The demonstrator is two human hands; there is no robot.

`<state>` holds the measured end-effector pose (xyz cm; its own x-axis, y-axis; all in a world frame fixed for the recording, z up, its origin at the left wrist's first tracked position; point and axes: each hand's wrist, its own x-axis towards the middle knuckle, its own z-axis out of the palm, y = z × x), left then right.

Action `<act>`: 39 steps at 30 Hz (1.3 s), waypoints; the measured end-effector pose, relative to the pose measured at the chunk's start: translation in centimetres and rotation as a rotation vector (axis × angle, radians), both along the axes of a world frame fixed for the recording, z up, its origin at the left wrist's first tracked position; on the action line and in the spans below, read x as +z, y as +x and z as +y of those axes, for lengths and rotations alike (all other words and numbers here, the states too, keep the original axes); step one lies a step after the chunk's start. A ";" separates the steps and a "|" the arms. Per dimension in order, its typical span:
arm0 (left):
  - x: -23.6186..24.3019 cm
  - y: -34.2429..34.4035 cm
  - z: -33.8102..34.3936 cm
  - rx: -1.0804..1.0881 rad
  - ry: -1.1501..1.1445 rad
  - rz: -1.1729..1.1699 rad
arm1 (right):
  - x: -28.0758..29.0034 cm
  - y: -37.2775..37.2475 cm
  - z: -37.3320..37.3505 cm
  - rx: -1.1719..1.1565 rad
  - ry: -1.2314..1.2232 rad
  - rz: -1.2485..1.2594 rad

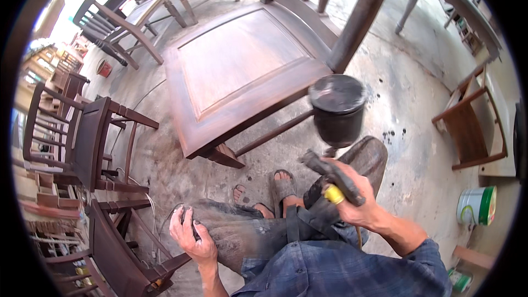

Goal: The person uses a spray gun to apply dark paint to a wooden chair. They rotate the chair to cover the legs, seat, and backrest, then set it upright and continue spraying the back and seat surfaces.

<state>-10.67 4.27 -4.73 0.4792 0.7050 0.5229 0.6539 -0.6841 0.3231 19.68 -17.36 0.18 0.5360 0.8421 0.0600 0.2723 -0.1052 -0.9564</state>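
My right hand [355, 192] is wrapped round the grip of a dark spray gun [324, 171] with a yellow fitting near its base. A black lidded paint cup [340, 118] sits upright on top of the gun, slightly blurred. In front of me stands a wooden chair [242, 60]. Its panelled seat is paler in the middle and reddish brown at the edges. The cup is close to the chair's right front side; whether they touch, I cannot tell. My left hand [193, 237] rests on my left knee with its fingers bent and apart, holding nothing visible.
Dark chairs [91, 137] crowd the left side, one lying close to my left forearm. Other chairs and a table stand at the back. At right are a small wooden piece [467, 124], a white-and-green bucket [477, 206] and stains on the concrete floor [385, 104].
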 end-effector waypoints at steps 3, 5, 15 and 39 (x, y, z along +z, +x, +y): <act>0.1 0.0 -0.1 0.007 -0.020 0.004 | 0.9 2.2 -1.4 -0.190 0.044 -0.068; 0.1 0.3 0.0 0.006 -0.032 -0.004 | 2.6 4.2 -1.9 -0.271 -0.001 -0.115; -0.1 0.2 0.4 -0.010 -0.032 -0.077 | 4.8 6.2 -0.5 -0.321 -0.048 -0.149; -0.4 -1.9 0.1 0.046 -0.075 -0.202 | 8.0 -7.0 14.2 0.460 -0.031 -0.187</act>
